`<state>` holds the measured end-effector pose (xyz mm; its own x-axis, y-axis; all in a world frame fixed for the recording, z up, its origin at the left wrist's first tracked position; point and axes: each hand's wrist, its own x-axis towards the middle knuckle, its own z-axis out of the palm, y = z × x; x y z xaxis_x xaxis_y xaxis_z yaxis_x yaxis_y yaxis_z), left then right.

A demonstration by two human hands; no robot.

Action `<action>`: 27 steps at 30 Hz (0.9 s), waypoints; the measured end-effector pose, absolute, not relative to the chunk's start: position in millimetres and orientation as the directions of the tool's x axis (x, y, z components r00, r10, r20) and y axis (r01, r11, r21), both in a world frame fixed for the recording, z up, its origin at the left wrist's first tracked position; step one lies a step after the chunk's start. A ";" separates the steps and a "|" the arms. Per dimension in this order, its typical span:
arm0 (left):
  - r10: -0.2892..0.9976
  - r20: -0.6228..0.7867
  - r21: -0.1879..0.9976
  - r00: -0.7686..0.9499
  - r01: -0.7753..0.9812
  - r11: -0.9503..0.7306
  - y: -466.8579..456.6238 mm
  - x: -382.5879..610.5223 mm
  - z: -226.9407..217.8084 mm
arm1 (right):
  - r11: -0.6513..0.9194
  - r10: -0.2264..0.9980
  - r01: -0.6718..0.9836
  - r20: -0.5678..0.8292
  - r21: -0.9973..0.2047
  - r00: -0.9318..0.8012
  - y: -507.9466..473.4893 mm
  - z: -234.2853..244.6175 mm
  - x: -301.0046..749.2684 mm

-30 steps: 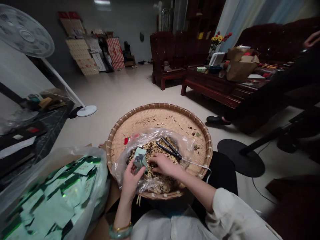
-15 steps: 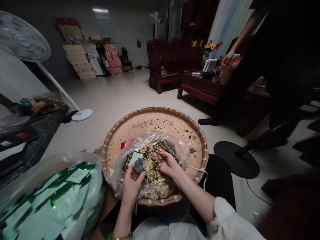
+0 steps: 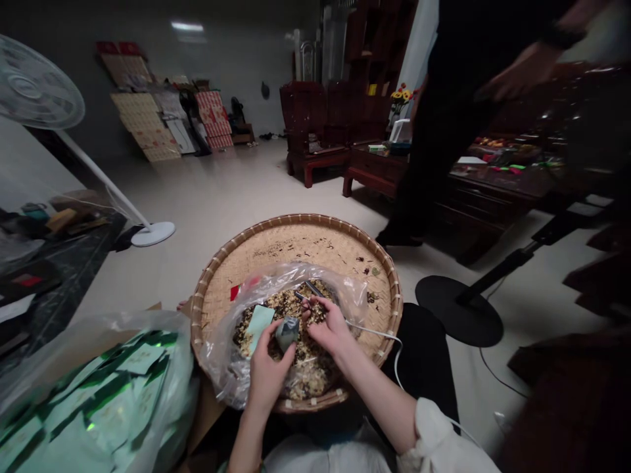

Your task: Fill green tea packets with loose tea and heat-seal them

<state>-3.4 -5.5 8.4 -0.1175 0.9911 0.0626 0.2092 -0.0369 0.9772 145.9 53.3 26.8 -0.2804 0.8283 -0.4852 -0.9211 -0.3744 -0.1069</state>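
Dried herb mix (image 3: pixel 308 374): a speckled brown and tan heap inside a clear plastic bag (image 3: pixel 224 364), which lies on my round woven bamboo tray (image 3: pixel 296 226), toward the edge nearest me.

Green sachets (image 3: pixel 98 407): a loose pile in a large plastic bag at my far left, resting on a cardboard box (image 3: pixel 210 410), just beside the tray.

Pedestal fan (image 3: pixel 34 82): stands on the tiled floor (image 3: pixel 221 197), beyond the sachets.

Left hand (image 3: pixel 266 368): my fingers (image 3: pixel 276 338) are closed narrowly on a pale green sachet (image 3: pixel 259 326), above the mix.

Grey-green piece (image 3: pixel 287 333): sits at those fingertips; I cannot tell whether it is part of the sachet.

Right hand (image 3: pixel 328 328): my fingers (image 3: pixel 315 315) are bent close together just over the mix, right beside the grey-green piece; I cannot tell whether they hold anything.

Black tool (image 3: pixel 310 287): lies inside the bag, past my right hand, with a white cord (image 3: pixel 374 332) running out over the tray rim.

Standing person (image 3: pixel 444 118): in dark clothes at my right, one hand (image 3: pixel 522 79) out over a wooden table (image 3: pixel 486 190).
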 end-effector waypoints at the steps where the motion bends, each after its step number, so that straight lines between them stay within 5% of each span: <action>1: 0.991 0.073 0.973 -0.115 0.227 -0.045 -5.3 -2.9 8.7 | -0.368 0.842 -0.923 -0.462 -0.112 -0.280 53.1 28.0 146.7; 12: 0.975 0.190 0.913 -0.119 0.386 -0.131 -1.5 5.6 19.0 | -0.302 0.893 -0.940 -0.391 -0.159 -0.221 55.7 51.2 149.6; 20: 0.964 0.205 0.925 -0.168 0.355 -0.134 3.2 11.5 17.0 | -0.050 0.976 -0.822 -0.203 -0.568 0.082 53.0 66.5 131.9; 27: 0.965 0.183 0.935 -0.187 0.336 -0.112 5.8 8.8 9.7 | 0.002 0.989 -0.742 -0.110 -0.671 0.102 49.8 66.3 117.6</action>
